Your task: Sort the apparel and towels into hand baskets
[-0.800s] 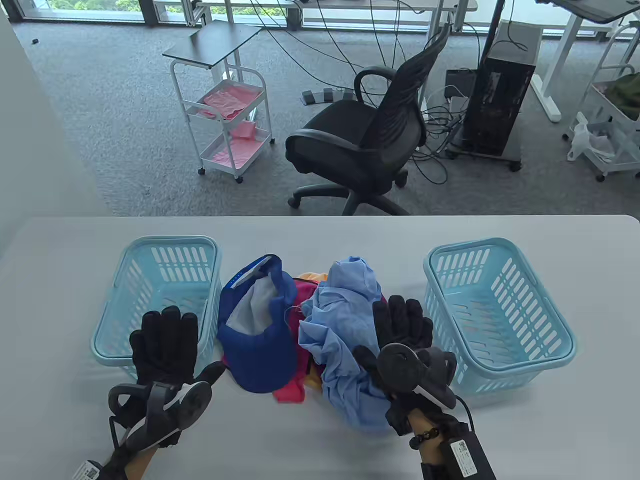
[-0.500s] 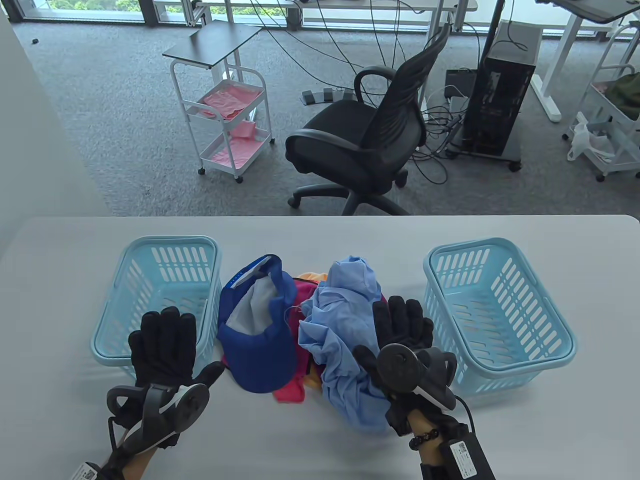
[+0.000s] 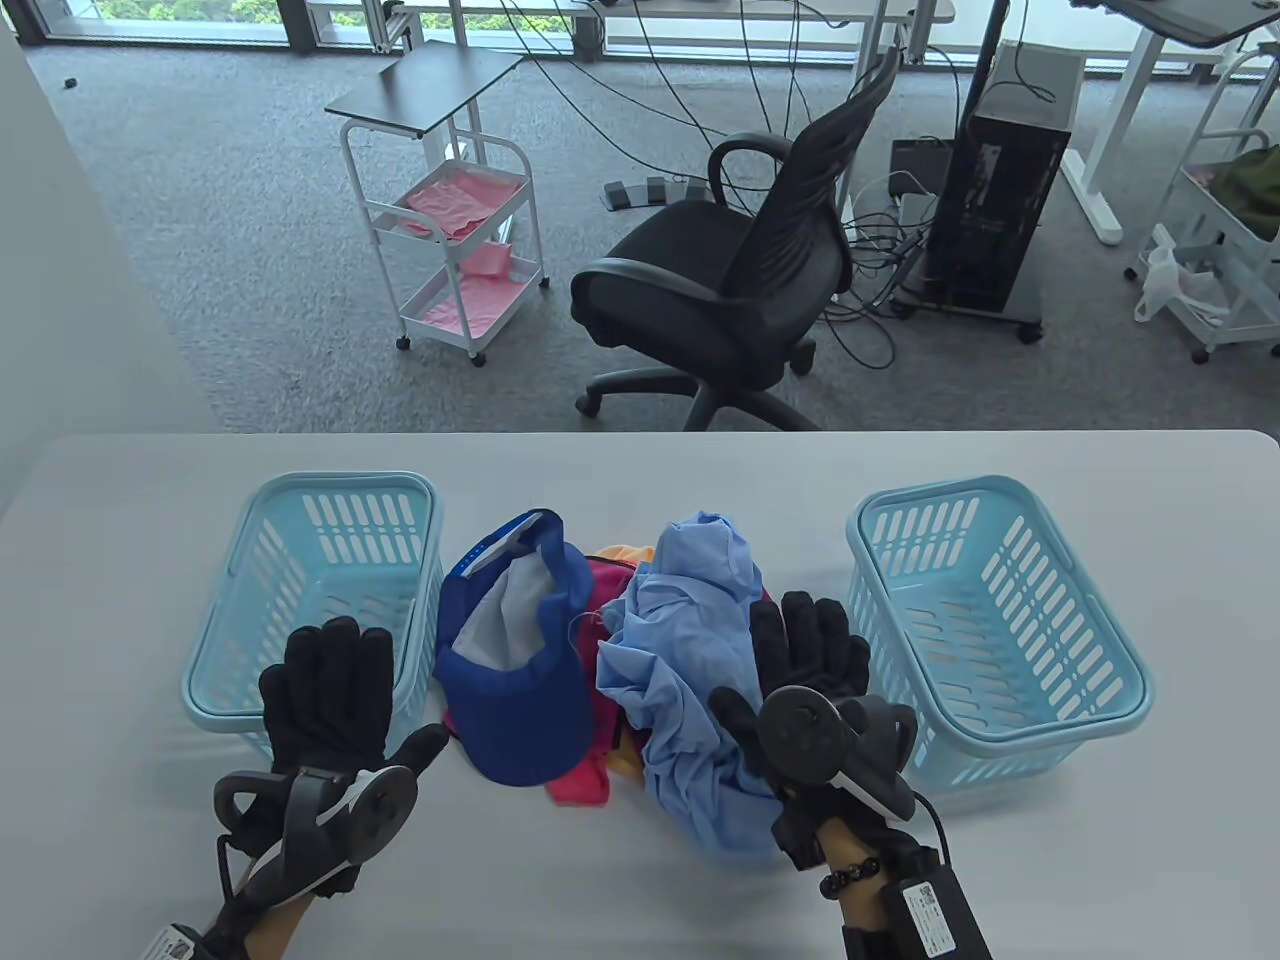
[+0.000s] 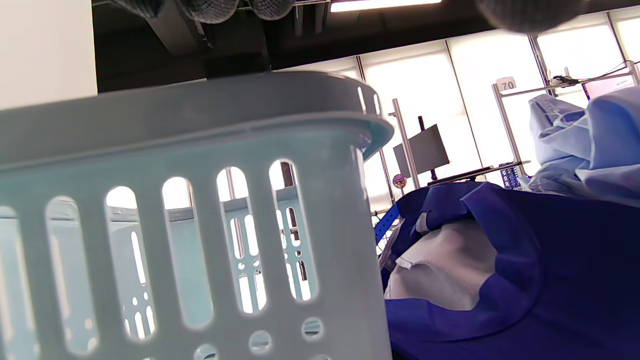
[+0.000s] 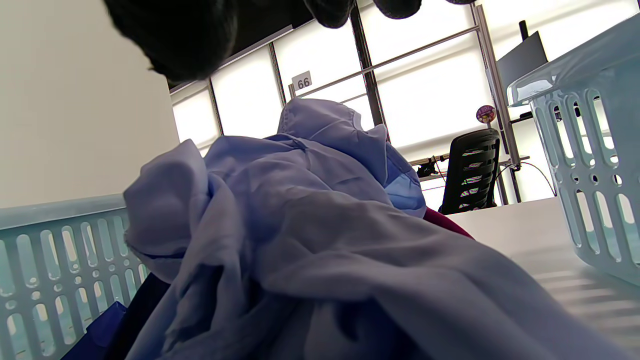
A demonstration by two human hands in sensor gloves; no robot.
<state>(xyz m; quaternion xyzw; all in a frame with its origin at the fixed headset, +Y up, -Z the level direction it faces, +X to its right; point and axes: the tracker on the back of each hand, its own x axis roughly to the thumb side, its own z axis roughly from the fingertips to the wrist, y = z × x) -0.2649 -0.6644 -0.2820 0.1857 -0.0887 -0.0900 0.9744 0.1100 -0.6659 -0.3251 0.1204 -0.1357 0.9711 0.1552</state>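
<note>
Two light blue baskets are standing on the grey table (image 3: 120, 500), the left basket (image 3: 300, 500) and the right basket (image 3: 1050, 720), and both look empty so far. Between them the pile of clothes is lying, near the middle of the table.

The largest piece is the light blue shirt (image 3: 690, 640), crumpled on the right side of the pile. I judge it thin, soft and light; it is likely going to hang and unfold when it is lifted, so taking a bunched fold near its top should work better than an edge. The blue cap (image 3: 520, 690) is lying on the left side of the pile with its pale lining showing. Its brim probably is stiffer than the rest, so the brim or the crown is a good place to hold. Under these two, a pink cloth (image 3: 580, 785) and an orange cloth (image 3: 625, 765) are showing only partly; they seem soft, and they may be dragging along if the shirt is pulled.

The left hand (image 3: 325, 690) is hovering over the near end of the left basket, fingers spread, holding nothing. The right hand (image 3: 810, 650) is at the right edge of the shirt, fingers also spread, not pinching; whether it is touching the cloth I cannot tell.

For writing, a small sign "70" (image 4: 506, 83) is readable in the left wrist view and "66" (image 5: 302, 80) in the right wrist view. No brand on the clothes is readable.
</note>
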